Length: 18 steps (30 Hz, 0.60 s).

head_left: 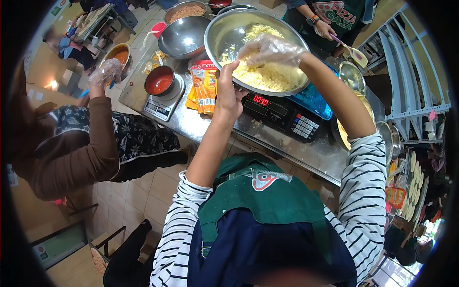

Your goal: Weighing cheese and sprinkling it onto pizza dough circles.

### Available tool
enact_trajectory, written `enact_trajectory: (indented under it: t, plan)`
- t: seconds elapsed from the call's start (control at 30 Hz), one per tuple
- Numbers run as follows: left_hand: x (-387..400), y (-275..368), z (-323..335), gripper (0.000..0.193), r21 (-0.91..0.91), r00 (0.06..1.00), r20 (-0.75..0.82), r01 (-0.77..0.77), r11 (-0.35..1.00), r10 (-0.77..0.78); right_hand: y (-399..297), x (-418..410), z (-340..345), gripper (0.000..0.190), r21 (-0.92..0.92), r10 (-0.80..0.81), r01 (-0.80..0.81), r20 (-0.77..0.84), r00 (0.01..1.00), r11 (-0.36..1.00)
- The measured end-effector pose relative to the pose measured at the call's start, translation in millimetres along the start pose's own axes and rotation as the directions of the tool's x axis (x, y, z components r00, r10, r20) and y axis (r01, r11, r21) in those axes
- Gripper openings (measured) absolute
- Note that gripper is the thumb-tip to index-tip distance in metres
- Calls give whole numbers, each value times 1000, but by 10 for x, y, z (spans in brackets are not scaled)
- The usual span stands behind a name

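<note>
A wide steel bowl of pale yellow shredded cheese is tilted toward me above a digital scale with a lit red display. My bare left hand grips the bowl's near rim, thumb on top and fingers underneath. Inside the bowl, my right hand wears a clear plastic glove and touches the cheese. Its fingertips are partly hidden, so I cannot tell whether it grasps any. Orange food pouches lie just left of my left hand.
On the steel table stand a large metal bowl and a small bowl of red sauce on a kitchen scale. A co-worker's gloved hand is at left by a sauce bowl. Another person's hand holds a spatula.
</note>
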<state>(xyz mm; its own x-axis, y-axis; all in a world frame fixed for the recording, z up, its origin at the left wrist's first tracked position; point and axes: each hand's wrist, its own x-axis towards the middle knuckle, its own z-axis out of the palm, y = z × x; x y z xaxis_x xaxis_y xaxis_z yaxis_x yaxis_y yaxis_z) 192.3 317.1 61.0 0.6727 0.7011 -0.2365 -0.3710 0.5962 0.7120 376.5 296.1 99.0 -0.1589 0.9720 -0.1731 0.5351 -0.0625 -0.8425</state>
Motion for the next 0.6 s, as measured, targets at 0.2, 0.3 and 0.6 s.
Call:
enact_trajectory:
  t: [0.2, 0.3, 0.6]
  plan:
    - [77, -48, -13, 46, -3, 999, -54, 9, 1000, -10, 75, -243, -306, 37, 414, 124, -42, -174, 977, 909]
    - [100, -49, -17, 45, -15, 999, -49, 4, 1000, -4, 272, -413, -489, 41, 490, 170, -28, -246, 954, 871]
    - [176, 48, -282, 52, -17, 990, -135, -38, 999, 36, 893, -787, -799, 38, 477, 356, -165, -343, 869, 863]
